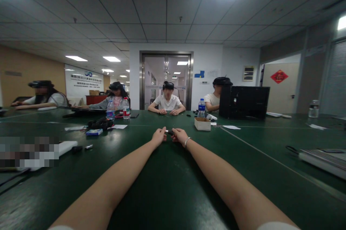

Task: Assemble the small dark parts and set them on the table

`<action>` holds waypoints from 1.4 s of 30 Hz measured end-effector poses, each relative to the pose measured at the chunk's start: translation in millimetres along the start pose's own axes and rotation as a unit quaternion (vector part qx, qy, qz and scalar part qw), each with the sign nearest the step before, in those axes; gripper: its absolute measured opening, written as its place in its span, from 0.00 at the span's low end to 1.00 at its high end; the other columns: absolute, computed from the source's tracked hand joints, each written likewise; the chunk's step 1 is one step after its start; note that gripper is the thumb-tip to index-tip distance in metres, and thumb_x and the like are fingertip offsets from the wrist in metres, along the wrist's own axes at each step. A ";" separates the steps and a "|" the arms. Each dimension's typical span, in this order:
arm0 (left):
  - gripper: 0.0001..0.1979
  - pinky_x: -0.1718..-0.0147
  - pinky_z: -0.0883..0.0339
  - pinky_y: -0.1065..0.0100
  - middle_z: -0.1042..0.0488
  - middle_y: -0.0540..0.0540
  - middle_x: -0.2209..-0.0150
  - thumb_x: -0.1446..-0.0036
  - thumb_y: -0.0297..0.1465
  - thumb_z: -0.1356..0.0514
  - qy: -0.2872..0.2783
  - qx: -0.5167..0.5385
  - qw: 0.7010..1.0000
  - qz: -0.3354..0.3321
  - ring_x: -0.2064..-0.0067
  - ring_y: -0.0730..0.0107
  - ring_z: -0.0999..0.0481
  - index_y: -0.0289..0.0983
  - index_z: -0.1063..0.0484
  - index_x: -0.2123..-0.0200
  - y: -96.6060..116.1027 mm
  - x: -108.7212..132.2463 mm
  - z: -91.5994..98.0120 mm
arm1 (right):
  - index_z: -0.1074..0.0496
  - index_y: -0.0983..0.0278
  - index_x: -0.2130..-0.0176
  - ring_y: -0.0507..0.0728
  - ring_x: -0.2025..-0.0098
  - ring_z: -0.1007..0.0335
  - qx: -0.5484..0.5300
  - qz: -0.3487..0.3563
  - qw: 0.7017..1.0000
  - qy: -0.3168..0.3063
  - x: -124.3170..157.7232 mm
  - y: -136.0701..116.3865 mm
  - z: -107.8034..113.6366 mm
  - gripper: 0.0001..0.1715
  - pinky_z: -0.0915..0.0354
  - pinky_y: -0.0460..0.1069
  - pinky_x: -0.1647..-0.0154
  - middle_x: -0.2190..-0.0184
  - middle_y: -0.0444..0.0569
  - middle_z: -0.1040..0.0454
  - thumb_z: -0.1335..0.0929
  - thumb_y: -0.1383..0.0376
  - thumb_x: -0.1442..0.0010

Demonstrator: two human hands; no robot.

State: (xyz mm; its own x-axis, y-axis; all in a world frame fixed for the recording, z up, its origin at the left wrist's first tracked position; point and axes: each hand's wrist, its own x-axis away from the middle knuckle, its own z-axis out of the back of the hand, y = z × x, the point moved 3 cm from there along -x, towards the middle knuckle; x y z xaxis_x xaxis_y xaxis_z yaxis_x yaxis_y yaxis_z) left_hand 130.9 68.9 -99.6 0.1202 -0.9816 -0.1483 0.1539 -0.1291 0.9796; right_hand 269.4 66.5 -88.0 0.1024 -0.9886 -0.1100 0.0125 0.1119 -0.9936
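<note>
Straight ahead of me, both arms reach out over the green table. Between my hands is a small, short black object with a silver end, too small to name. My left hand has its fingers pinched at the silver end. The black end sits in the closed fingers of my right hand, which has a bracelet at its wrist. The object is held level, just above the table top.
An open cardboard box stands right of my hands, near a water bottle and a black computer case. To the left lie a blue box, a black piece and a silver piece. Several people sit around the table.
</note>
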 end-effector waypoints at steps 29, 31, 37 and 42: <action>0.09 0.79 0.40 0.76 0.33 0.51 0.76 0.44 0.33 0.49 -0.014 -0.037 0.999 -0.018 0.78 0.78 0.34 0.34 0.36 0.63 6.1 5.7 -0.9 | 0.32 0.67 0.70 0.46 0.87 0.41 0.048 -0.001 0.999 0.012 -2.0 -0.3 -1.4 0.09 0.35 0.43 0.83 0.87 0.39 0.38 0.36 0.63 0.44; 0.07 0.79 0.41 0.77 0.34 0.52 0.78 0.44 0.32 0.49 -0.018 -0.042 0.999 -0.023 0.80 0.79 0.35 0.34 0.36 0.64 5.9 4.6 -1.4 | 0.33 0.67 0.71 0.46 0.87 0.42 0.051 0.001 0.999 0.011 -1.3 -0.9 -2.0 0.09 0.35 0.43 0.83 0.87 0.39 0.38 0.36 0.63 0.44; 0.09 0.79 0.40 0.77 0.33 0.51 0.75 0.46 0.31 0.45 -0.036 -0.022 0.999 -0.008 0.79 0.81 0.34 0.34 0.36 0.62 2.8 1.6 -2.0 | 0.33 0.67 0.71 0.46 0.86 0.42 0.062 0.009 0.998 0.009 -0.1 -2.0 -2.0 0.09 0.35 0.43 0.83 0.86 0.40 0.37 0.37 0.64 0.43; 0.09 0.80 0.41 0.77 0.34 0.52 0.77 0.45 0.31 0.46 -0.052 -0.028 0.998 0.015 0.81 0.81 0.36 0.34 0.37 0.61 5.1 4.6 -2.0 | 0.33 0.67 0.70 0.46 0.86 0.42 0.063 0.005 0.998 0.010 -1.5 -0.2 -2.0 0.09 0.35 0.43 0.82 0.86 0.39 0.37 0.37 0.64 0.43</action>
State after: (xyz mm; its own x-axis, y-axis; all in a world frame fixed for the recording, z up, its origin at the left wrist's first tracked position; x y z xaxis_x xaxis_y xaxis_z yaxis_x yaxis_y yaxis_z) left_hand 134.2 64.1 -95.6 0.0226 -0.9945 -0.1018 0.2065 -0.0950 0.9738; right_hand 267.2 67.7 -87.6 0.0838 -0.9891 -0.1210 0.1373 0.1317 -0.9817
